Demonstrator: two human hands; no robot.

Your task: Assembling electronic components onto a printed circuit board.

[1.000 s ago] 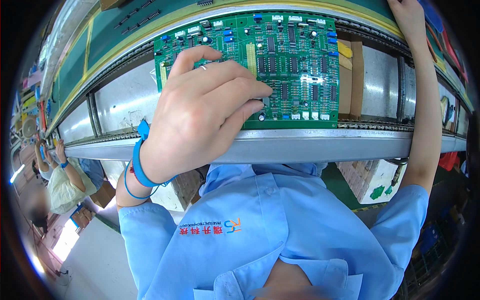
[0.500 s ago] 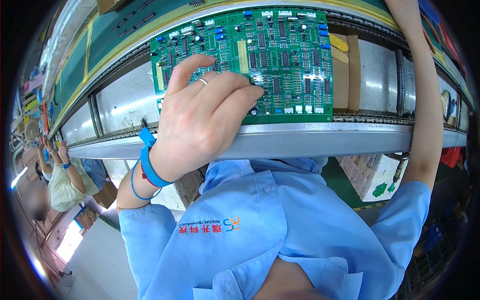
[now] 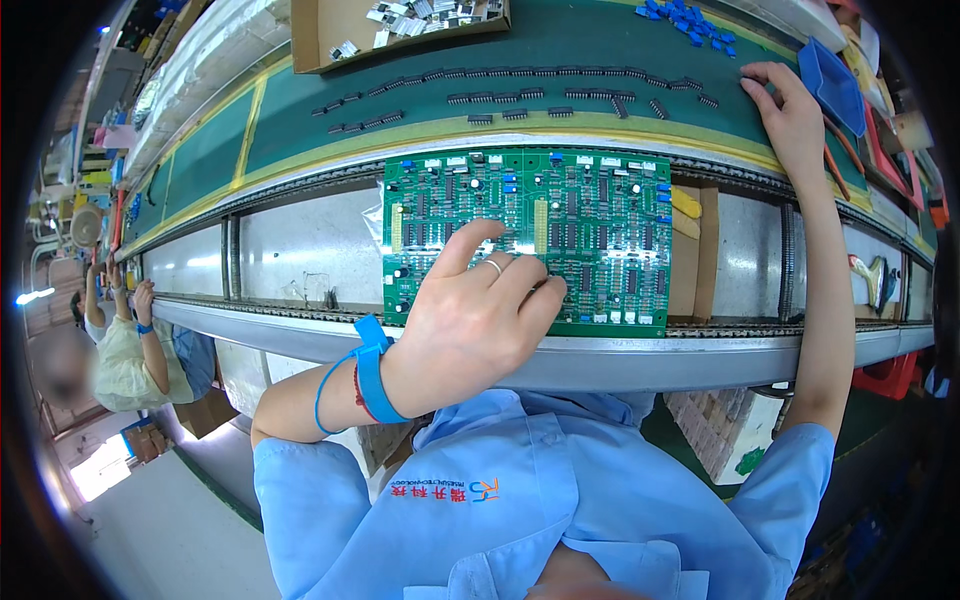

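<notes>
A green circuit board [image 3: 610, 260] packed with small parts lies across the rails in front of me. My left hand [image 3: 475, 325], with a ring and a blue wrist strap, is over its near left half. The fingers curl down onto the board, and their tips are hidden, so whatever they pinch does not show. Beyond the rails at the far right, my right hand [image 3: 790, 115] reaches onto the green bench. Its thumb and forefinger are apart with nothing visible between them. Close to it are a blue tray [image 3: 832, 85] and a pile of small blue components [image 3: 690, 22].
Black chips [image 3: 520, 72] lie in rows on the green bench mat [image 3: 300, 130]. A cardboard box [image 3: 305, 38] of metal-tabbed parts stands at the back. The metal rail [image 3: 480, 365] runs along my front. Another person [image 3: 150, 370] works at the far left.
The view has tilted up, so the board sits lower and the bench shows. My right hand, out of frame before, is now visible. My left hand stays over nearly the same board area.
</notes>
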